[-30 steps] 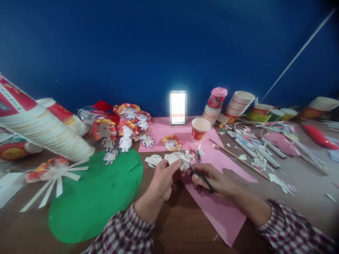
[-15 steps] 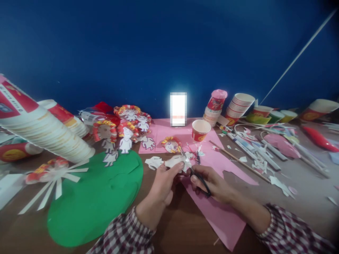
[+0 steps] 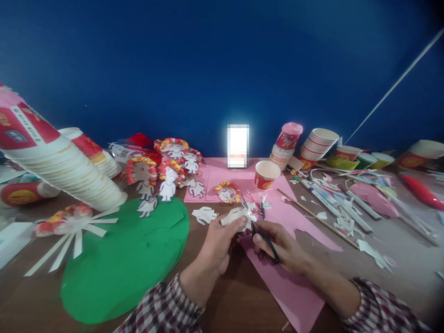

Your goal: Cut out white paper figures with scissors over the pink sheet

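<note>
Between the thumb and fingers of my left hand (image 3: 219,244) is a white paper cutout (image 3: 233,215), held over the table. My right hand (image 3: 277,243) grips the black handles of a pair of scissors (image 3: 266,240); the blades meet the right edge of the paper. Just beyond lies a round decorated face (image 3: 227,191) with a red and yellow rim. A second white paper figure (image 3: 204,214) rests flat to the left of the cutout. Pink paper (image 3: 282,280) spreads beneath my right hand. My left fingertips are partly hidden behind the paper.
A red-and-white paper cup (image 3: 267,175) stands on the pink sheets, near a bright phone-like screen (image 3: 237,147). Leaning cup stacks (image 3: 69,162) fill the left. A green paper oval (image 3: 121,273) lies in front of several paper dolls (image 3: 169,182). Pens (image 3: 321,201), scraps and a wooden stick (image 3: 319,217) cover the right.
The whole scene has shifted slightly right and down in view. Both hands keep their holds on the paper cutout and the scissors, close together as before.
</note>
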The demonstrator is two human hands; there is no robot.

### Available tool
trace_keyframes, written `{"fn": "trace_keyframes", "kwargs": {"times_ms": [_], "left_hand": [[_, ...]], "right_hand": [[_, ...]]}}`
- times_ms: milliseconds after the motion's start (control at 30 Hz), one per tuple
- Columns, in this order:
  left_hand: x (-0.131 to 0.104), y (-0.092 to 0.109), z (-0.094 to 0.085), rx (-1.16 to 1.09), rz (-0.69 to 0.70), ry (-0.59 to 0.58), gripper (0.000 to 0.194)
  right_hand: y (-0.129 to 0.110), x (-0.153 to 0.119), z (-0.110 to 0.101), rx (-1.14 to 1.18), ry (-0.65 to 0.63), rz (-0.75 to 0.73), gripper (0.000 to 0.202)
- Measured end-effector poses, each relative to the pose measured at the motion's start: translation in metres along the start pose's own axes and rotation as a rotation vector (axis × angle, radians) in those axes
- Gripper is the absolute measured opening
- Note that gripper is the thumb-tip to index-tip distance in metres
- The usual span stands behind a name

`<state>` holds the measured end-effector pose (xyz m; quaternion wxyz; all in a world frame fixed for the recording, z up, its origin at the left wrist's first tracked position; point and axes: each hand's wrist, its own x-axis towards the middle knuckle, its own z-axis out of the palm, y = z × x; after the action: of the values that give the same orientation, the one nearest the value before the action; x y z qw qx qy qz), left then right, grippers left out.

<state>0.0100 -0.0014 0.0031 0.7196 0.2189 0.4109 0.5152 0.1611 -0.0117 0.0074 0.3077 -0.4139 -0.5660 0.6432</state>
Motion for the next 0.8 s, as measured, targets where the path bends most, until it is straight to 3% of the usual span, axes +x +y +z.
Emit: {"fn": "trace_keyframes", "kwargs": {"times_ms": [800], "left_hand": [[0.001, 0.0, 0.0005, 0.013, -0.002, 0.046, 0.025]], "right_hand": [[0.0073, 0.0023, 0.0007, -0.019, 0.057, -0.017, 0.027]]}}
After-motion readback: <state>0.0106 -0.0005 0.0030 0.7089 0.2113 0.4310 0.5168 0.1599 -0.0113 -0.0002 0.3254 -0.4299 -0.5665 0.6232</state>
